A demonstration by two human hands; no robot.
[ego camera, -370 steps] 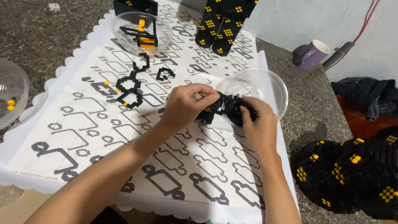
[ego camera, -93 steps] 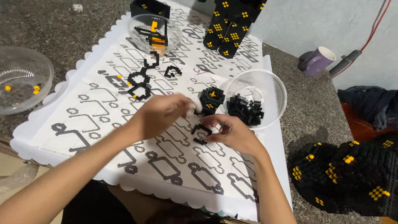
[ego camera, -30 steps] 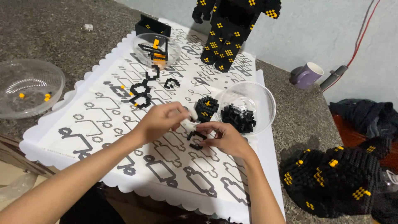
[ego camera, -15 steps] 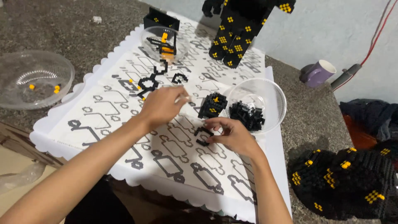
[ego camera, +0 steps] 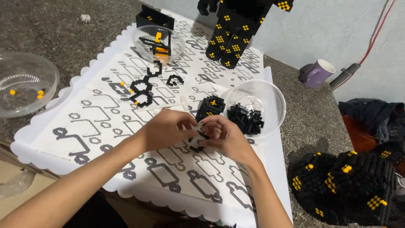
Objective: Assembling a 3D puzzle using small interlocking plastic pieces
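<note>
A speckled stone counter is running under a white scallop-edged instruction sheet [ego camera: 84,126] printed with grey block outlines, and a pale wall is rising behind it. Over the middle of the sheet the left hand [ego camera: 162,128] and the right hand [ego camera: 225,137] are meeting, both pinching a small black brick piece [ego camera: 198,139] between their fingertips, just above the paper; how much of it each hand is gripping is hidden by the fingers. The piece is looking light, rigid and slightly slick, and its studded joints are likely popping apart under a twist, so pinching it by its flat outer faces close to the seam seems the safest hold. Just beyond the hands a small black block with a yellow stud [ego camera: 209,106] is standing beside a clear bowl of loose black bricks [ego camera: 270,99]. Farther back, flat chain-like black assemblies [ego camera: 143,88] are lying on the sheet, near a second clear bowl with black and orange parts [ego camera: 177,40] and a tall black-and-yellow brick figure [ego camera: 236,29].
</note>
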